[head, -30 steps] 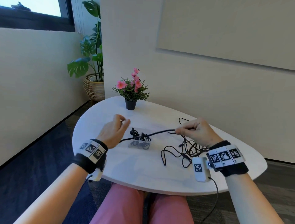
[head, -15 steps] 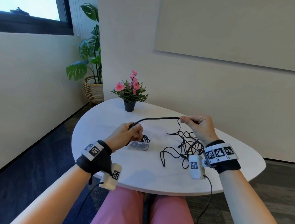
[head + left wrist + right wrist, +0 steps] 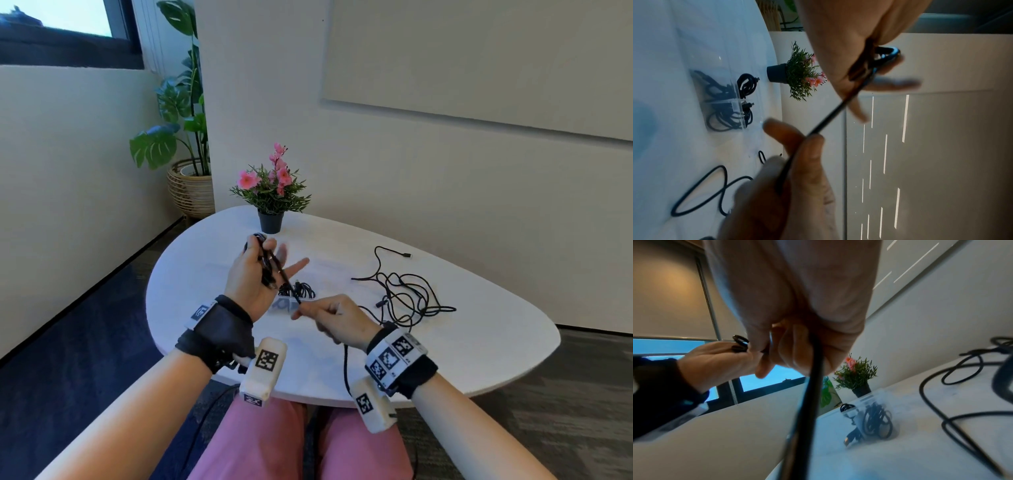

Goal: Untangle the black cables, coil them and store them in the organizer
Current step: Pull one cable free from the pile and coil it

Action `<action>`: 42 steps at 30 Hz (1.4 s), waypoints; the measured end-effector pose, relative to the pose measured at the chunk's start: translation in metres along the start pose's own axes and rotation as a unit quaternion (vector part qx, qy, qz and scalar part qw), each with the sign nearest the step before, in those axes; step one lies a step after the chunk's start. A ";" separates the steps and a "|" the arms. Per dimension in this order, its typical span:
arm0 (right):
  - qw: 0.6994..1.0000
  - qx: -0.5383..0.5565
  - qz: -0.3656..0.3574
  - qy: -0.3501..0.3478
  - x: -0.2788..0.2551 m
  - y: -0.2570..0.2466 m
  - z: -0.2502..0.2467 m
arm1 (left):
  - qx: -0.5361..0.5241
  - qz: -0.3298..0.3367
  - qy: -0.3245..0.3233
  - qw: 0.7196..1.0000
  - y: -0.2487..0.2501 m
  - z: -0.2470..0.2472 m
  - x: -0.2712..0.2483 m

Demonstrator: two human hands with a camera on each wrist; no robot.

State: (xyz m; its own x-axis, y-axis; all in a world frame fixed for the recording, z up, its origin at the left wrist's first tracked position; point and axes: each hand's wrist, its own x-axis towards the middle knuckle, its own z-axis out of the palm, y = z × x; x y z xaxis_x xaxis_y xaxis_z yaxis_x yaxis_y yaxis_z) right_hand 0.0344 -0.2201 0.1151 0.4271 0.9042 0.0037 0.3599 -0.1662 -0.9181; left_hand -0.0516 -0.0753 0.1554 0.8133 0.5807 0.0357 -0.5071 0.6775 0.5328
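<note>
Over the white table [image 3: 445, 359], a black cable [image 3: 286, 282] runs taut and diagonal from loops held in the left hand [image 3: 251, 277] down to the right hand [image 3: 337, 320], which pinches it nearest the clear organizer [image 3: 291, 301].

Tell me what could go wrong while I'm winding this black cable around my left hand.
The coil sits loosely on the left hand, whose fingers are spread, so loops may slip off. The cable's tail runs from the right hand down off the table edge and might snag. The loose tangle lies close by and could catch.
</note>
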 end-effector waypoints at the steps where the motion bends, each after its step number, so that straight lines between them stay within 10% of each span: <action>1: 1.000 0.005 0.012 -0.021 0.000 0.001 0.004 | -0.016 -0.002 0.020 1.000 0.002 -0.001 0.002; 6: 0.993 0.083 0.076 -0.027 -0.003 0.000 0.002 | 0.196 0.066 0.087 0.974 0.017 -0.008 0.008; 11: 0.993 -0.088 -0.032 0.072 0.002 -0.010 -0.025 | 0.522 0.084 0.064 0.847 0.006 -0.009 0.013; 13: 0.985 -0.128 -0.067 0.097 0.002 -0.016 -0.027 | 0.638 0.088 0.034 0.764 0.000 -0.010 0.012; 17: 0.965 -0.156 -0.149 0.152 -0.002 -0.025 -0.027 | 0.856 0.095 -0.115 0.495 -0.008 -0.010 0.002; 20: 0.964 -0.096 -0.151 0.196 -0.002 -0.024 -0.032 | 0.763 0.031 -0.197 0.615 -0.009 -0.013 -0.006; 24: 0.963 -0.008 -0.110 0.245 0.001 -0.019 -0.039 | 0.811 0.033 -0.249 0.528 -0.014 -0.014 -0.010; 28: 0.968 0.036 -0.095 0.229 0.005 -0.019 -0.047 | 0.676 -0.026 -0.270 0.685 -0.011 -0.014 -0.012; 36: 0.988 0.055 -0.064 0.126 0.004 -0.010 -0.045 | 0.374 -0.087 -0.186 0.905 -0.015 -0.019 -0.017; 42: 0.942 -0.276 -0.143 0.127 0.004 0.019 -0.011 | 0.185 -0.028 -0.076 0.979 -0.021 -0.017 -0.003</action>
State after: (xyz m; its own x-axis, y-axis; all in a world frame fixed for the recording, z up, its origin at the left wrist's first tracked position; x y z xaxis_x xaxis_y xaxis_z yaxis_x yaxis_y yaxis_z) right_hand 0.0523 -0.2236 0.1022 0.4066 0.8319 0.3777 0.8368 -0.1733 -0.5193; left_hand -0.0488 -0.0836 0.1298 0.8838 0.4553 0.1082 -0.3457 0.4794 0.8066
